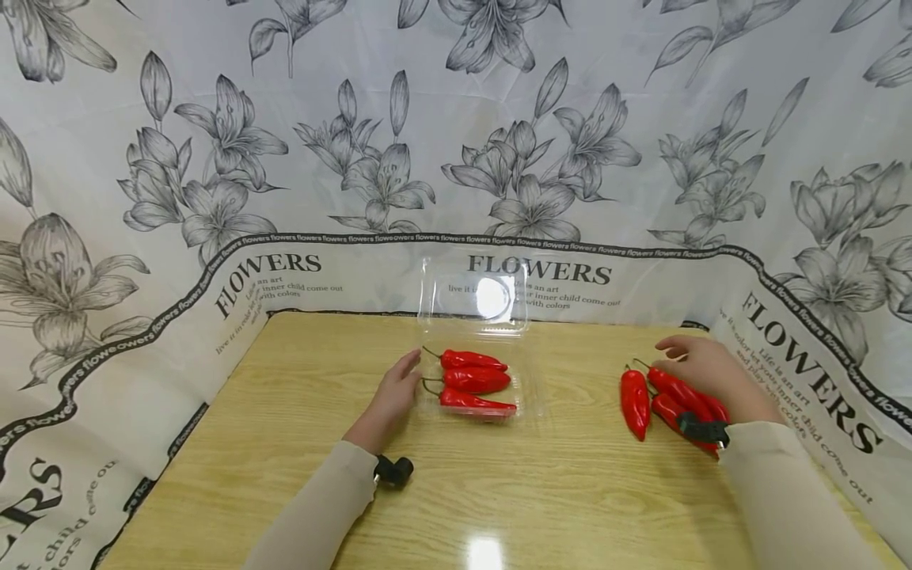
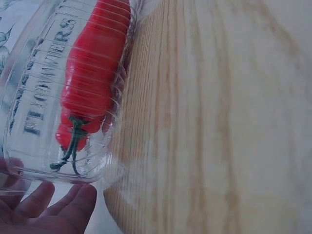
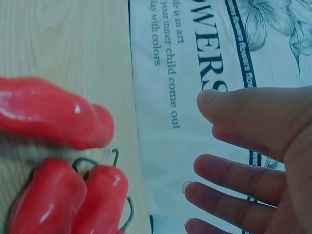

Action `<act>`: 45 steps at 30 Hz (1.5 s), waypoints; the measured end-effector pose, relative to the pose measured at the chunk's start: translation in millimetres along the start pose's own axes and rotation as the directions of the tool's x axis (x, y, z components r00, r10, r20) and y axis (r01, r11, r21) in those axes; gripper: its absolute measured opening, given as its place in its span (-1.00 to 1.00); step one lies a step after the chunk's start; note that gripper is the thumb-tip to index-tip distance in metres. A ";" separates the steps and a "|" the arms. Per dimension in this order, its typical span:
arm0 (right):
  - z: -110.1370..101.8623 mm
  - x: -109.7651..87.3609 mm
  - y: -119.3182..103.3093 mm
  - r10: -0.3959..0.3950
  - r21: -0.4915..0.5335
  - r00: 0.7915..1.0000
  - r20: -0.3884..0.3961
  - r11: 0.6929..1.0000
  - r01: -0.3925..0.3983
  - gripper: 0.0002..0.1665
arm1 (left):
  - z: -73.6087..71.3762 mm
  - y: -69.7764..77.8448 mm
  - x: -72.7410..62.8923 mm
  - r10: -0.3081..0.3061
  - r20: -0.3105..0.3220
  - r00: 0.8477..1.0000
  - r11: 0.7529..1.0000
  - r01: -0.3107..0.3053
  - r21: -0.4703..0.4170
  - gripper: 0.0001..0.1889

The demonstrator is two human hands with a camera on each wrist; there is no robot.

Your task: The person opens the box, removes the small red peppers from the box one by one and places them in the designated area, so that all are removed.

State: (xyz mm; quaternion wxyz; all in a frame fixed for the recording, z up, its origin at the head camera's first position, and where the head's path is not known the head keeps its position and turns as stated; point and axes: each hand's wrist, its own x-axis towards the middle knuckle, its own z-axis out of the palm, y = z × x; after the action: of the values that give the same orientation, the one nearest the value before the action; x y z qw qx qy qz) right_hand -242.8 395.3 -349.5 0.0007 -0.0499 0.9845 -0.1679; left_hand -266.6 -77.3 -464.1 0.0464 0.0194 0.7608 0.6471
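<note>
A clear plastic clamshell box (image 1: 526, 380) lies at mid-table with its lid (image 1: 445, 297) raised at the back. Three red peppers (image 1: 476, 380) lie side by side in it, stems toward the left. My left hand (image 1: 395, 388) is at the box's left side; in the left wrist view the extended fingers (image 2: 80, 202) are right at its edge. My right hand (image 1: 701, 372) is over a group of several red peppers (image 1: 634, 404) at the right. Its fingers are spread and hold nothing, and the right wrist view shows peppers (image 3: 48, 112) apart from the fingertips.
The wooden table (image 1: 570, 491) has a light grain. A white cloth (image 1: 378, 277) with printed flowers and lettering stands along its back and both sides. Each wrist carries a small black camera (image 1: 394, 471).
</note>
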 end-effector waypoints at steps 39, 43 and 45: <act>64.8 49.2 -121.6 -0.279 0.087 0.960 0.023 0.957 0.276 -0.55 | -0.5 -2.1 2.2 0.025 -0.031 0.999 0.998 -0.023 0.056 -0.48; 71.4 50.7 -130.8 -0.294 0.087 0.955 0.030 0.953 0.290 -0.57 | -0.6 -3.0 1.2 0.025 -0.028 0.999 0.998 -0.024 0.059 -0.48; 73.7 51.3 -134.8 -0.307 0.083 0.951 0.033 0.949 0.304 -0.57 | -0.1 -2.5 0.1 0.020 -0.029 0.999 0.998 -0.019 0.052 -0.49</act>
State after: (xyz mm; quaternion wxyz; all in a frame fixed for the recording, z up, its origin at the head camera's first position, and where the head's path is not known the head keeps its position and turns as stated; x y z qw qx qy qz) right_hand -279.3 239.4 -373.7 -0.0009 -0.2054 0.9574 -0.2028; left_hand -266.7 -77.8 -466.5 0.0285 0.0185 0.7776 0.6278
